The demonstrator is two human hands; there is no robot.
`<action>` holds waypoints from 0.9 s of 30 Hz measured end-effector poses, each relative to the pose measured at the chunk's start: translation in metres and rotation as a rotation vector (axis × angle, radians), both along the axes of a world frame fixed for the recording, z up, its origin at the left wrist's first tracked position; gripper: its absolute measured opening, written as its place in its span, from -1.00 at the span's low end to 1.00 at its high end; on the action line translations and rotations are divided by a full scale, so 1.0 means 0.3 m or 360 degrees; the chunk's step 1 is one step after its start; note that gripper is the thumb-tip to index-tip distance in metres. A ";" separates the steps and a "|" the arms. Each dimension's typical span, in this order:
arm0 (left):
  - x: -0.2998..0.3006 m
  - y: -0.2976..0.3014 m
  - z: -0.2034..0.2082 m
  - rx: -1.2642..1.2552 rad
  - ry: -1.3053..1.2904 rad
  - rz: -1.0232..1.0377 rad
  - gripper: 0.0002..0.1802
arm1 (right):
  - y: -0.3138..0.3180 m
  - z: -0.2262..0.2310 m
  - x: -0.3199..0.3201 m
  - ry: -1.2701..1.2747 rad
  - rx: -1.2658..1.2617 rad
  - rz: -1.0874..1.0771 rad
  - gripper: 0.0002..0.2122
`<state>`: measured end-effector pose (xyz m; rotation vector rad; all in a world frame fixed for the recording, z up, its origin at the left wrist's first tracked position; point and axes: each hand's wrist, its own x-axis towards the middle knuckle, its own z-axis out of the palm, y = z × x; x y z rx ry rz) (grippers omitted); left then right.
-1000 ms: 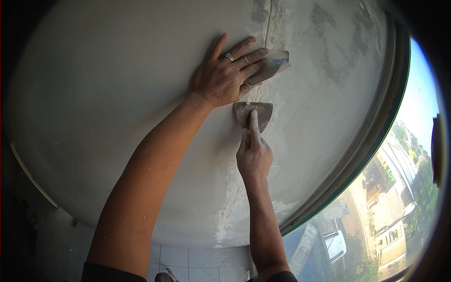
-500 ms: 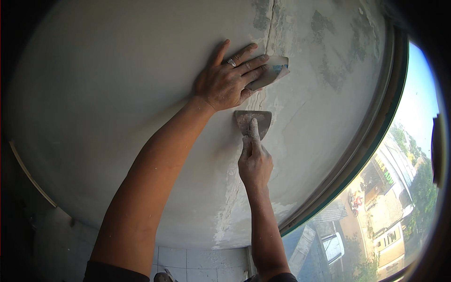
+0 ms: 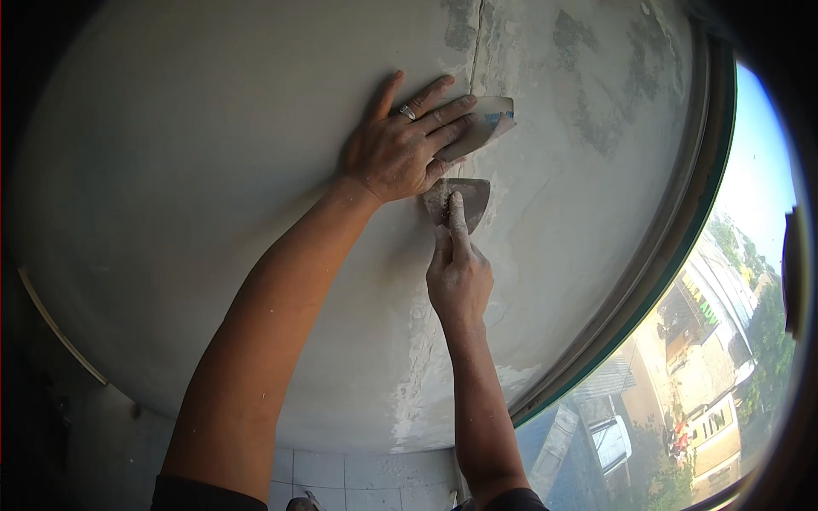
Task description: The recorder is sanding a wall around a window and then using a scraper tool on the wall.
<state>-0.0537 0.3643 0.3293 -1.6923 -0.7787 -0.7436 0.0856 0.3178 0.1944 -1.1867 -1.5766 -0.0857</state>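
Note:
My left hand point(image 3: 394, 153) lies against the grey plaster wall point(image 3: 213, 153), fingers spread, holding a curled piece of sandpaper point(image 3: 490, 119) under its index and middle fingers and thumb. A ring circles one finger. Just below, my right hand point(image 3: 462, 277) grips a putty knife point(image 3: 470, 200), its index finger stretched along the blade. The blade's wide edge points up, close beneath the left thumb, over a rough cracked strip point(image 3: 417, 366). The putty knife's handle is hidden inside my right hand. Above the sandpaper a dark crack point(image 3: 475, 51) continues upward.
A window frame point(image 3: 682, 230) curves along the right, with a street, buildings and trees point(image 3: 771, 341) outside. Pale tiles point(image 3: 366, 473) show at the bottom. Dark patches point(image 3: 575, 34) mark the wall at upper right.
My right hand has slid the putty knife upward along the crack, closer to my left hand. The left hand still presses the sandpaper; the whole view has shifted slightly.

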 end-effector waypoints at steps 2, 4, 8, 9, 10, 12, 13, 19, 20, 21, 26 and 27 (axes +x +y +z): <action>0.007 -0.010 0.005 0.0015 -0.0009 -0.0007 -0.49 | -0.008 -0.010 0.012 0.0003 0.0052 0.0022 -0.49; 0.019 -0.010 -0.002 -0.0035 -0.0003 -0.0032 -0.50 | -0.012 -0.062 0.028 -0.0017 0.0111 -0.0018 -0.52; 0.011 -0.009 -0.012 -0.0026 -0.0054 -0.0073 -0.50 | 0.009 0.003 0.014 -0.0036 0.0196 -0.0014 -0.53; 0.011 -0.008 0.001 -0.0009 -0.0034 -0.0065 -0.50 | 0.014 0.020 0.018 -0.0038 0.0182 -0.0028 -0.53; 0.005 -0.010 0.006 0.0008 -0.0017 -0.0039 -0.50 | 0.016 0.032 0.015 -0.0035 0.0176 -0.0053 -0.53; 0.015 -0.008 -0.008 -0.0030 -0.0022 -0.0054 -0.50 | -0.002 -0.004 0.026 -0.0038 0.0105 -0.0057 -0.52; 0.007 -0.010 0.000 -0.0035 -0.0015 -0.0057 -0.50 | -0.004 -0.040 0.021 -0.0034 0.0114 -0.0037 -0.52; -0.004 0.002 -0.003 0.0056 -0.0065 -0.0134 -0.55 | 0.004 0.067 -0.005 -0.0059 0.0229 -0.0081 -0.52; 0.007 -0.005 0.007 0.0044 -0.0029 -0.0094 -0.56 | 0.014 0.055 0.001 -0.0005 0.0262 -0.0064 -0.53; 0.019 -0.014 0.010 0.0033 0.0007 -0.0054 -0.57 | 0.003 0.021 0.015 -0.0006 0.0249 -0.0065 -0.53; 0.005 -0.002 -0.005 0.0006 -0.0021 -0.0110 -0.60 | -0.011 -0.035 0.013 -0.0024 0.0072 0.0014 -0.53; -0.003 0.002 -0.004 0.0011 -0.0044 -0.0133 -0.61 | 0.005 -0.011 0.013 -0.0017 0.0078 -0.0001 -0.53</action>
